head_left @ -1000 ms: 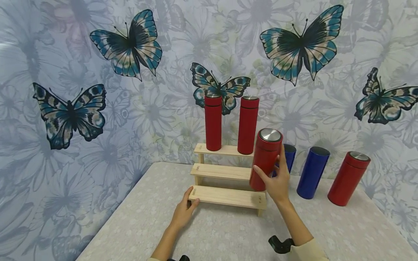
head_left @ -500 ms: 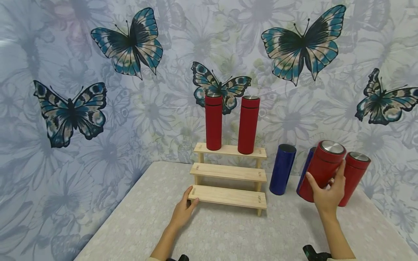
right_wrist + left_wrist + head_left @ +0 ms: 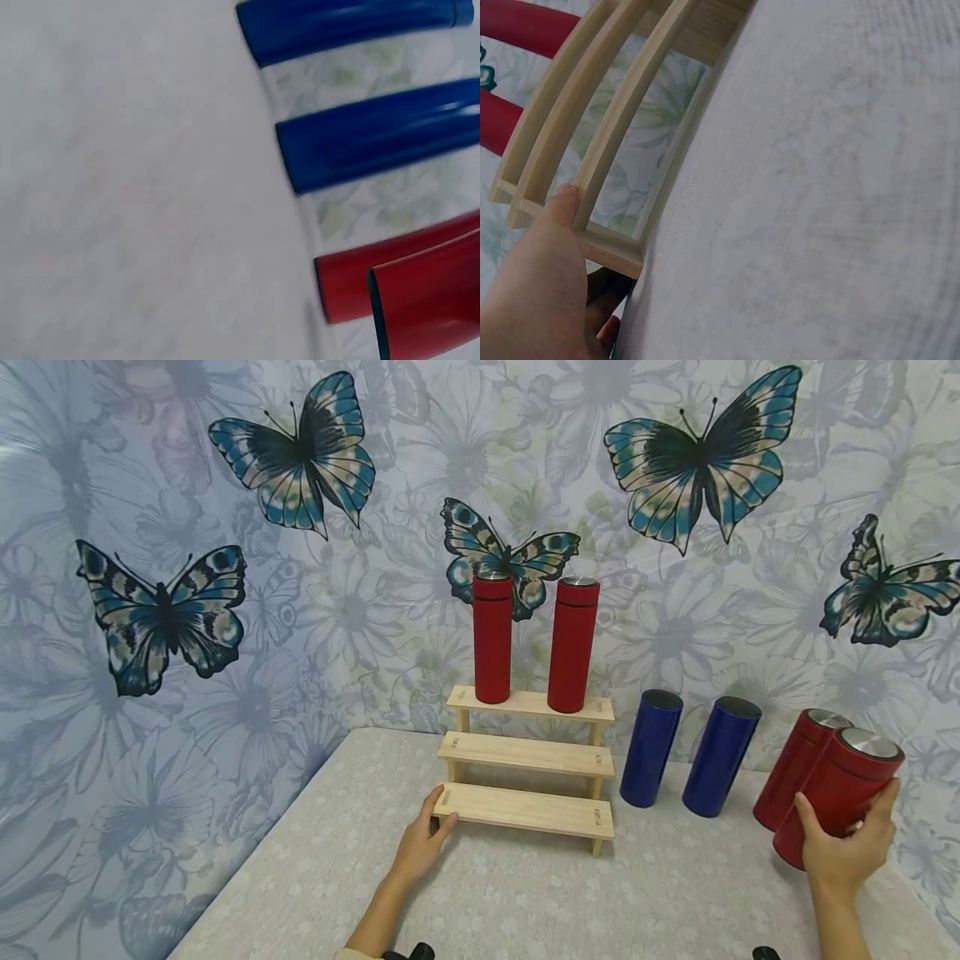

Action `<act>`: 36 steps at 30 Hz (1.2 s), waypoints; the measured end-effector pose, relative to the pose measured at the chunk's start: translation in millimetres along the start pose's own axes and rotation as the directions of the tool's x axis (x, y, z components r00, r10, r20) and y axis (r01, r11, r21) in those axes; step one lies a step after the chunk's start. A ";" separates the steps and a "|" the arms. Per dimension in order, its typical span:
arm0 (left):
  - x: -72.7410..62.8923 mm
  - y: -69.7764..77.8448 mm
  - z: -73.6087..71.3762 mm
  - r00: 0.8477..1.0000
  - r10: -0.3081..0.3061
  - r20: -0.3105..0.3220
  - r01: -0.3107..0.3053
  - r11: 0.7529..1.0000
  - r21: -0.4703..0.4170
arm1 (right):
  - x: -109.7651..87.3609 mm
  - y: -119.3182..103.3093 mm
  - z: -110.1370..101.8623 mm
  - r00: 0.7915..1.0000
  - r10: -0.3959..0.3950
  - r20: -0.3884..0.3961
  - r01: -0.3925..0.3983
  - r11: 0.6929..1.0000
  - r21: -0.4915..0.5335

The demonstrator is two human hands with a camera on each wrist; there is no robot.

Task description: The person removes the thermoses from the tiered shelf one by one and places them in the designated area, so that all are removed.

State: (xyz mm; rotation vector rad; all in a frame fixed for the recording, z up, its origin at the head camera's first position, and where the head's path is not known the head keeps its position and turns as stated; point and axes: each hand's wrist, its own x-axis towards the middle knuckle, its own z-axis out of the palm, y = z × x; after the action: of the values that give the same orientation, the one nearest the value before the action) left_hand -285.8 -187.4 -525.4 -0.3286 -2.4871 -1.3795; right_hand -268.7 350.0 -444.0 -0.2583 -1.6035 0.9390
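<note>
My right hand (image 3: 846, 858) grips a red thermos flask (image 3: 838, 793) with a steel-topped lid, at the right of the head view. It overlaps another red flask (image 3: 786, 772) standing just behind it. In the right wrist view the base of the held flask (image 3: 427, 300) shows, but not the hand. On the left, my left hand (image 3: 417, 850) holds the left end of a three-step wooden stand (image 3: 525, 810). The left wrist view has the thumb (image 3: 564, 206) on the lowest board and other fingers round by the leg. Two red flasks (image 3: 492, 643) stand on the top step.
Two blue flasks (image 3: 651, 752) (image 3: 722, 760) stand on the pale tablecloth (image 3: 585, 902) between the stand and the red flasks. Behind the table is a floral backdrop (image 3: 360, 635) printed with butterflies. The table's left edge (image 3: 262, 847) slants beside the backdrop.
My right hand has carried the red flask from in front of the stand to the right, past the blue flasks, and lower. The left hand has stayed at the stand.
</note>
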 end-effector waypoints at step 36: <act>3.5 -0.9 1.0 1.000 0.014 0.001 -0.014 1.000 -0.021 | -3.3 40.3 -15.4 0.994 0.091 0.061 -0.082 0.987 -0.135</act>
State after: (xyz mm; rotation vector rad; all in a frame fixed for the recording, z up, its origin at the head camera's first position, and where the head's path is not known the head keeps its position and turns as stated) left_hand -289.4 -186.7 -525.4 -0.3514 -2.4677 -1.4016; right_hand -266.9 380.6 -474.4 -0.3958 -1.7306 0.9166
